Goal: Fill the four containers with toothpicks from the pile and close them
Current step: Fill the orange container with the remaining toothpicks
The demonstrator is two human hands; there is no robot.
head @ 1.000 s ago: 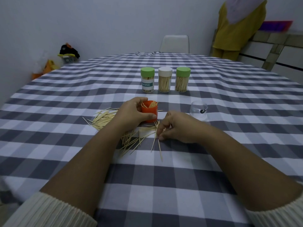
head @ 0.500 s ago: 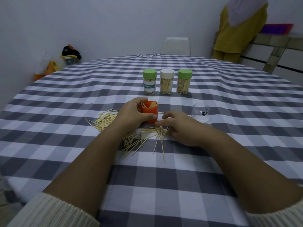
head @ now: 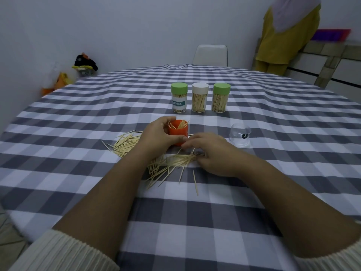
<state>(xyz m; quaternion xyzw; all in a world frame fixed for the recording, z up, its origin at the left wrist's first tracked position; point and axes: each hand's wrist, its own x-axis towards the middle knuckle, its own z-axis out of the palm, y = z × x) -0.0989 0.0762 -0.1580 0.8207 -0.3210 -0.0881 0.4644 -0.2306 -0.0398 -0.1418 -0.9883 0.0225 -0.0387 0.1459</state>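
I see my left hand (head: 158, 134) wrapped around the orange container (head: 178, 133), thumb across its front and fingers curled behind, holding it upright on the checked tablecloth (head: 273, 173). A few toothpicks stick up out of its open mouth; the hand hides its left wall, so how full it is I cannot tell. My right hand (head: 210, 153) lies just beside it over the near end of the toothpick pile (head: 168, 165), fingertips bent down onto a bundle of sticks — whether they pinch any or only press on them is hidden under the knuckles. The pile spreads from left of the left wrist to in front of both hands, part of it covered by my forearm. To the right sits a clear plastic cap (head: 239, 134), hard to make out against the cloth. Farther back, three filled containers stand in a row, lids on: a green-lidded labelled one (head: 179, 97), a white-lidded one (head: 199, 97), a green-lidded one (head: 221, 97). A figure in yellow (head: 283, 40) is cut off at the top edge.
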